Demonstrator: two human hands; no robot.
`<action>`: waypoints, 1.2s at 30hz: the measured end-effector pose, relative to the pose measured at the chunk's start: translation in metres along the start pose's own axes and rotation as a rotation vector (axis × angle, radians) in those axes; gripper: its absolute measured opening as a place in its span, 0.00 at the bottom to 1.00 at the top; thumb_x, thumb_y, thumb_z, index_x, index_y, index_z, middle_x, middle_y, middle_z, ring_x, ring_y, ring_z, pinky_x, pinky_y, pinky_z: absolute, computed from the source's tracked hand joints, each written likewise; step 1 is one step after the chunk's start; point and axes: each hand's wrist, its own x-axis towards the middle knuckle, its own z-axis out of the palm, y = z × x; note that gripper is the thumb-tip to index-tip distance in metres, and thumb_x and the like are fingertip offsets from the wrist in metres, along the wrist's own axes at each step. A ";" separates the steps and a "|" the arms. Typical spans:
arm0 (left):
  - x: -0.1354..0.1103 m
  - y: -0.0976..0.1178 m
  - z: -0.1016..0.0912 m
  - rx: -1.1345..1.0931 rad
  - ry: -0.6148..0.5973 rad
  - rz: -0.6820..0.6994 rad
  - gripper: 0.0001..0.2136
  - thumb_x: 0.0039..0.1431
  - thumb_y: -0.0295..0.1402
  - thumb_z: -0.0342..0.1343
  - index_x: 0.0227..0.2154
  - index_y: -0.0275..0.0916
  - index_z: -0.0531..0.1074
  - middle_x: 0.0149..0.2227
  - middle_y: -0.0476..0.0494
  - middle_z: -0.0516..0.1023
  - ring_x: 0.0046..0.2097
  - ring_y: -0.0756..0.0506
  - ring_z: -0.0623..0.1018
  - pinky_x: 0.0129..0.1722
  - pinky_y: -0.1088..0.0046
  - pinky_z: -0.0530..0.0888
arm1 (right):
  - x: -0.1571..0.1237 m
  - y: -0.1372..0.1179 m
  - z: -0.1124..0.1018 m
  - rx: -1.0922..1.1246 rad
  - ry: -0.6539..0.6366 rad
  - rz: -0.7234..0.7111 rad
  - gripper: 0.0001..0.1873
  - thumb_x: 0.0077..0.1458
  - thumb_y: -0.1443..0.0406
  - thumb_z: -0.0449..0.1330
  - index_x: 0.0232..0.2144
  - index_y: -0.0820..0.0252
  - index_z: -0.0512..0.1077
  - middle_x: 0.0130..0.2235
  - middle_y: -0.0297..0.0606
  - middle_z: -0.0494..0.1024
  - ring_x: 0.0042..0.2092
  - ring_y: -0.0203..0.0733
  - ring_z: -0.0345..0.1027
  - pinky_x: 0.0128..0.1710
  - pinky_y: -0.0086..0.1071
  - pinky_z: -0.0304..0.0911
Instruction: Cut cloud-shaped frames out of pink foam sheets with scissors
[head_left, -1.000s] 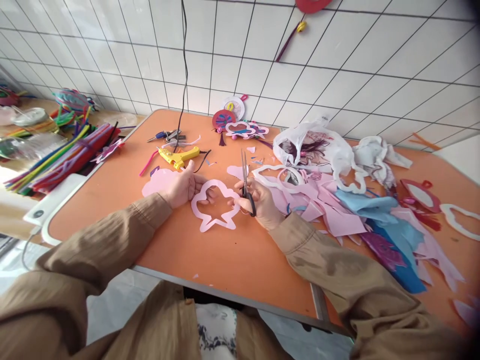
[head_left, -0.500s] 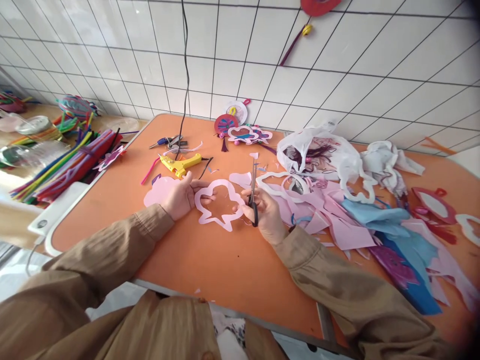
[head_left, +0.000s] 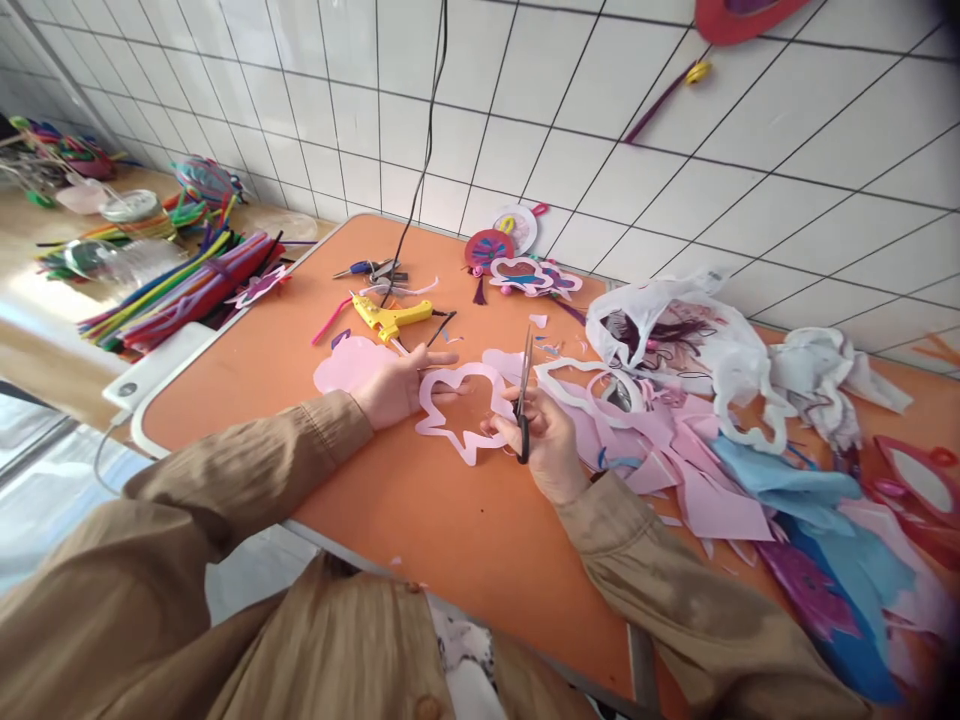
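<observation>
Brown-cuffed, the right hand (head_left: 551, 440) grips upright black-handled scissors (head_left: 527, 362) and pinches the right edge of a pink cutout frame (head_left: 486, 372); the left hand (head_left: 397, 385) stretches its fingers at the frame's left edge, whether pinching I cannot tell. Left of the frame, a pink shape (head_left: 349, 363) lies on the orange bench (head_left: 375, 520); beyond the frame, leftward, a yellow glue gun (head_left: 394, 316); right of the frame, pink scraps (head_left: 726, 512) and, farther back, a white plastic bag (head_left: 679, 300).

Open tabletop (head_left: 420, 530) nearside, pink scraps (head_left: 724, 510) blocking right
</observation>
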 end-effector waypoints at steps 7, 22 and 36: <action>-0.008 -0.003 0.010 0.259 0.030 -0.015 0.03 0.57 0.21 0.67 0.34 0.29 0.79 0.37 0.34 0.87 0.33 0.48 0.86 0.35 0.78 0.80 | -0.001 -0.003 0.002 0.017 0.035 -0.009 0.21 0.36 0.62 0.76 0.34 0.54 0.73 0.24 0.23 0.75 0.27 0.44 0.81 0.28 0.36 0.76; -0.022 -0.040 0.047 0.436 0.216 0.132 0.11 0.57 0.33 0.69 0.41 0.33 0.81 0.37 0.38 0.86 0.36 0.44 0.85 0.40 0.69 0.80 | 0.000 0.002 -0.002 0.031 0.069 -0.053 0.21 0.39 0.63 0.77 0.35 0.52 0.73 0.25 0.24 0.73 0.24 0.39 0.76 0.21 0.32 0.73; -0.024 -0.011 0.039 0.429 0.187 0.075 0.17 0.46 0.42 0.76 0.27 0.33 0.80 0.28 0.39 0.84 0.26 0.48 0.80 0.30 0.73 0.76 | 0.002 0.000 0.004 0.030 0.090 -0.064 0.17 0.40 0.64 0.73 0.34 0.52 0.73 0.25 0.25 0.73 0.26 0.41 0.76 0.28 0.38 0.78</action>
